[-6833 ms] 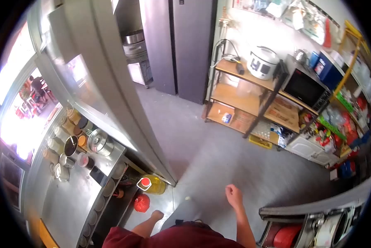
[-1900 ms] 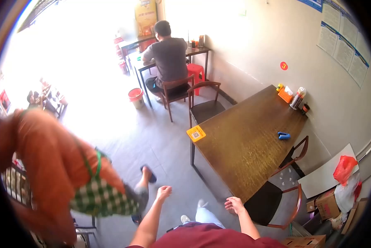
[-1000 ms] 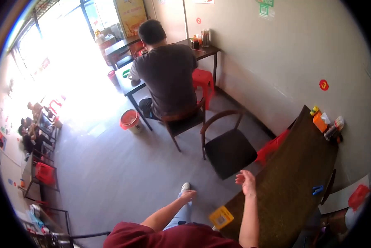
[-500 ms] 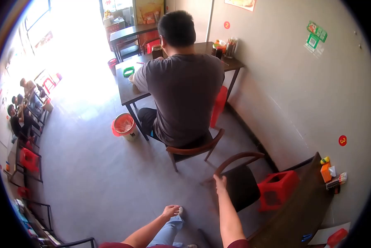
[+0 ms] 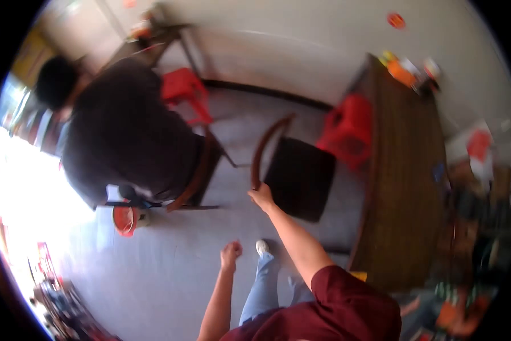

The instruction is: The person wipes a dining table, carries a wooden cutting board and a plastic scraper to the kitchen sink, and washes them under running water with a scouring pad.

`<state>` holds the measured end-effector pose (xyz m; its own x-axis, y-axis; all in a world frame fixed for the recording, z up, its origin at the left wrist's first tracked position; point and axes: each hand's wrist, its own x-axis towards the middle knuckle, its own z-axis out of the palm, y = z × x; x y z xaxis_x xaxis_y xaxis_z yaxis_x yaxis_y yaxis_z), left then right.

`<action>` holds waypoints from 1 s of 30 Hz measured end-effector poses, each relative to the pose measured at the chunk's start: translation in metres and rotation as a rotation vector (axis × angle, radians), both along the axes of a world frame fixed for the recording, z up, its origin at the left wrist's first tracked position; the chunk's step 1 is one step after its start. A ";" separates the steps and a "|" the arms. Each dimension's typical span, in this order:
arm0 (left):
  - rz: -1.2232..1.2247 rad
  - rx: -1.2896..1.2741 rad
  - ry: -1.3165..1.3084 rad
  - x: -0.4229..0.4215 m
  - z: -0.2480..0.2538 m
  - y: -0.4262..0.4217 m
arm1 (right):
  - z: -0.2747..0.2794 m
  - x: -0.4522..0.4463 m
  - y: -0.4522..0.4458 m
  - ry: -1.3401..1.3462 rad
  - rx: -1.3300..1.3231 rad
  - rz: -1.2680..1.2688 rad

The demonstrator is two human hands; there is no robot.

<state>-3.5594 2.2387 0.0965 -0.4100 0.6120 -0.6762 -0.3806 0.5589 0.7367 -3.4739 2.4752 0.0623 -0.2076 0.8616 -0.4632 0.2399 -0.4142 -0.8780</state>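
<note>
My right hand (image 5: pixel 261 197) is closed on the curved wooden backrest of a chair (image 5: pixel 301 179) with a dark seat. The chair stands on the floor between a seated person and a long brown table. To the left and lower, my left hand (image 5: pixel 231 254) hangs over the floor with its fingers curled; whether anything is in them is too blurred to tell. Just behind the chair, a red stool (image 5: pixel 351 131) is partly under the brown table (image 5: pixel 406 199).
A person in a dark shirt (image 5: pixel 130 131) sits at another table on the left. A lined bucket (image 5: pixel 127 219) stands beside that person. Another red stool (image 5: pixel 184 88) is near the wall. Boxes and bags (image 5: pixel 480 148) lie at the right, with part of a person below them.
The view has swung right, so the seated person now appears farther left. My right hand has gone from empty in the air to the chair's backrest, which it still holds.
</note>
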 end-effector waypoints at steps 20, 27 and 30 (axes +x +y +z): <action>-1.448 -0.544 1.463 0.165 -0.038 0.242 | 0.053 0.221 -0.103 -0.383 0.018 0.251; -1.504 -0.491 1.437 0.180 -0.129 0.225 | 0.036 0.252 -0.132 -0.437 0.005 0.171; -1.682 -0.358 1.529 0.216 -0.070 0.222 | 0.031 0.252 -0.141 -0.459 -0.109 0.159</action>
<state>-3.3429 2.4612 0.0266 0.0221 0.8056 -0.5921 0.9509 -0.1998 -0.2364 -3.2220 2.3339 0.0928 -0.0862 0.7771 -0.6234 0.6592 -0.4247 -0.6205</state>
